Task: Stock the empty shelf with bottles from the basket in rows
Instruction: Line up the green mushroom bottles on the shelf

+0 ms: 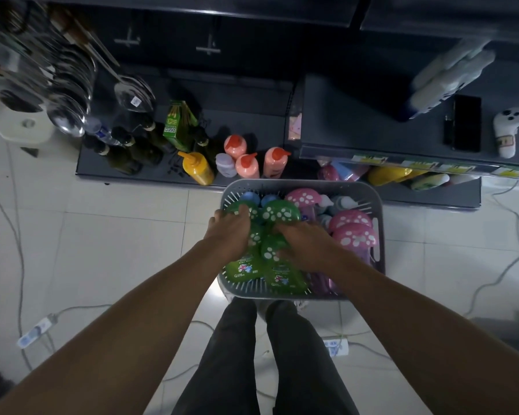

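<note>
A grey plastic basket [378,223] sits on the floor in front of my legs, full of bottles with spotted mushroom-shaped caps. Green bottles [282,212] fill its left half and pink ones [354,233] its right. Both my hands are down in the basket. My left hand [229,232] curls over a green cap at the left. My right hand [304,244] grips another green bottle in the middle. The low dark shelf [150,172] lies just beyond the basket.
On the low shelf stand dark glass bottles [132,151], a green carton [177,127], a yellow squeeze bottle [197,167] and salmon-capped bottles [246,164]. Ladles hang at the upper left. A higher shelf [402,157] at the right holds a phone and a controller. Cables and power strips lie on the tiles.
</note>
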